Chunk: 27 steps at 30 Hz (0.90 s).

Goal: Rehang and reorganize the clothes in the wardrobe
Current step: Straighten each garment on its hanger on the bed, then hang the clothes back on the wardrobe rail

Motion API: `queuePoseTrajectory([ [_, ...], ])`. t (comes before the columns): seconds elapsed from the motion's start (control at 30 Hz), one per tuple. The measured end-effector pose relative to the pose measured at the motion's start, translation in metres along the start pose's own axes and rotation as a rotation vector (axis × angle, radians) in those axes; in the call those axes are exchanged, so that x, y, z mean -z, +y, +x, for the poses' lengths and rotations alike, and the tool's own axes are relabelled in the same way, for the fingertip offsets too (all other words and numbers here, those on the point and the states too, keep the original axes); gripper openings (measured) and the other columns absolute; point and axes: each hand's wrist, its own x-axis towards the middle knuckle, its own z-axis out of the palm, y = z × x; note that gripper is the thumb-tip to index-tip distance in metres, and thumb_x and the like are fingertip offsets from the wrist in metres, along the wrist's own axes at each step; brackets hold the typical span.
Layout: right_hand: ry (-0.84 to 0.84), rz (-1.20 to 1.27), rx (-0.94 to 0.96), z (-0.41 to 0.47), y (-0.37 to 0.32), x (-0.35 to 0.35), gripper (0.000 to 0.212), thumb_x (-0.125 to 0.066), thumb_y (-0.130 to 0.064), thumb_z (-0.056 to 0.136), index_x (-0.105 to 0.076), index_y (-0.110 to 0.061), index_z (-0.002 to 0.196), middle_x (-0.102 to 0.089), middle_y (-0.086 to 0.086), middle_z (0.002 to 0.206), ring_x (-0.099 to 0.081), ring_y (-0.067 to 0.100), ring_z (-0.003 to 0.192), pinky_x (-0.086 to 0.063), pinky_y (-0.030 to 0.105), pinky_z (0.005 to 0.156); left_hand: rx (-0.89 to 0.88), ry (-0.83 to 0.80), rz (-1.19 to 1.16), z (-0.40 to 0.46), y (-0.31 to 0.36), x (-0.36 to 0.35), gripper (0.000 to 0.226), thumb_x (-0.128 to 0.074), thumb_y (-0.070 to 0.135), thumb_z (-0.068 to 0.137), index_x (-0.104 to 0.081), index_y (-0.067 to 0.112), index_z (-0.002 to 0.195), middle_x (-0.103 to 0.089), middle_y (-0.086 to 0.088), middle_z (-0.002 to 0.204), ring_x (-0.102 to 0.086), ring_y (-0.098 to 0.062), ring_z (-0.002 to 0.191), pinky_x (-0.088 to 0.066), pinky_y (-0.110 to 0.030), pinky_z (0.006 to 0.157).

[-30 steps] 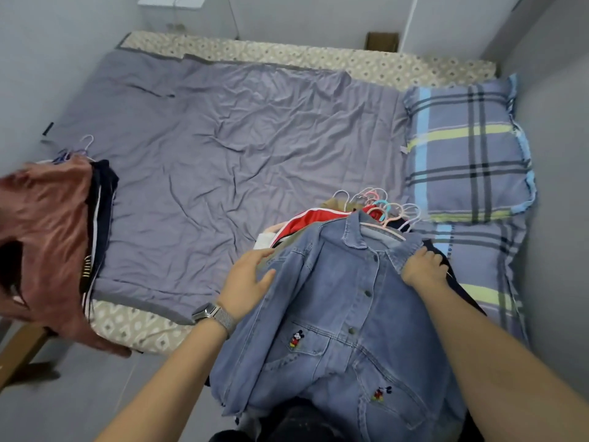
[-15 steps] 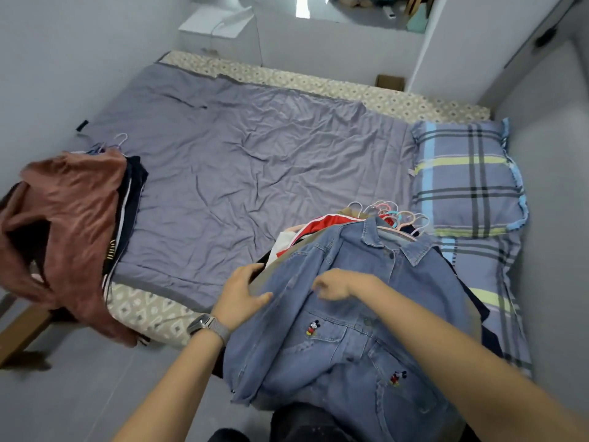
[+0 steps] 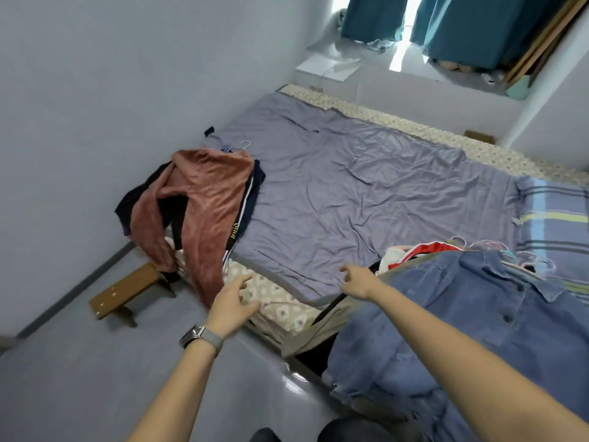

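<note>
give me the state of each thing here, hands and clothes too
left hand: open, holding nothing
right hand: open, holding nothing
denim jacket: lying on top of the near pile, buttoned
rust garment: draped over the bed's edge
hangers: in the clothes, hooks sticking out
curtains: parted

A home bedroom: low bed (image 3: 366,199) with grey sheet, plaid pillow (image 3: 554,215) right, teal curtains (image 3: 471,23) far, clothes piled near.

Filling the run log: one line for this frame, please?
left hand: open, empty | right hand: open, empty | denim jacket: atop bed pile, untouched | rust garment: draped off bed corner
</note>
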Motion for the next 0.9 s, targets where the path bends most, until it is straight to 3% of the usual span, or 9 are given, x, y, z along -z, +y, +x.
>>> queuePoseTrajectory([
  [0.1, 0.015, 0.013, 0.037, 0.021, -0.062, -0.021, 0.064, -0.059, -0.021, 0.091, -0.030, -0.004, 0.145, -0.041, 0.018, 0.145, -0.043, 0.030, 0.130, -0.037, 0.032, 0.100, 0.085, 0.055, -0.057, -0.007, -0.052, 0.050, 0.061, -0.074, 0.017, 0.078, -0.047, 0.019, 0.133, -0.052, -0.001, 0.118, -0.057, -0.019, 0.101, -0.042, -0.022, 0.082],
  [0.33, 0.077, 0.009, 0.041, 0.092, -0.157, -0.036, 0.065, -0.059, -0.019, 0.091, -0.028, -0.001, 0.145, -0.036, 0.018, 0.148, -0.037, 0.029, 0.136, -0.032, 0.029, 0.103, 0.167, 0.113, -0.146, 0.030, -0.127, 0.122, 0.058, -0.068, 0.019, 0.083, -0.043, 0.023, 0.136, -0.047, -0.003, 0.125, -0.051, -0.014, 0.095, -0.040, -0.021, 0.082],
  [0.47, 0.088, 0.070, 0.000, 0.161, -0.201, -0.033, 0.060, -0.057, -0.014, 0.090, -0.031, -0.001, 0.143, -0.040, 0.020, 0.145, -0.040, 0.030, 0.134, -0.033, 0.028, 0.102, 0.185, 0.089, -0.130, 0.086, -0.152, 0.152, 0.057, -0.065, 0.024, 0.085, -0.041, 0.027, 0.137, -0.045, -0.001, 0.127, -0.053, -0.015, 0.100, -0.041, -0.022, 0.080],
  [0.63, 0.062, 0.103, -0.016, 0.249, -0.261, -0.025, 0.059, -0.058, -0.010, 0.088, -0.035, 0.002, 0.141, -0.045, 0.020, 0.141, -0.044, 0.031, 0.130, -0.035, 0.028, 0.101, 0.158, 0.105, -0.053, 0.170, -0.170, 0.210, 0.051, -0.063, 0.018, 0.088, -0.046, 0.021, 0.135, -0.051, 0.002, 0.119, -0.055, -0.011, 0.094, -0.038, -0.014, 0.077],
  [0.77, 0.055, 0.117, -0.023, 0.297, -0.302, -0.002, 0.055, -0.055, -0.010, 0.086, -0.038, 0.000, 0.138, -0.046, 0.019, 0.140, -0.045, 0.030, 0.128, -0.037, 0.029, 0.100, 0.162, 0.120, -0.056, 0.238, -0.174, 0.254, 0.048, -0.063, 0.018, 0.087, -0.049, 0.021, 0.132, -0.054, 0.001, 0.116, -0.058, -0.009, 0.088, -0.045, -0.017, 0.075],
  [0.9, 0.088, 0.167, -0.046, 0.347, -0.333, 0.023, 0.054, -0.056, -0.008, 0.087, -0.039, 0.002, 0.137, -0.046, 0.018, 0.140, -0.045, 0.028, 0.128, -0.036, 0.027, 0.100, 0.144, 0.098, -0.084, 0.311, -0.174, 0.280, 0.046, -0.063, 0.019, 0.086, -0.050, 0.021, 0.131, -0.058, -0.002, 0.116, -0.059, -0.014, 0.096, -0.049, -0.026, 0.085],
])
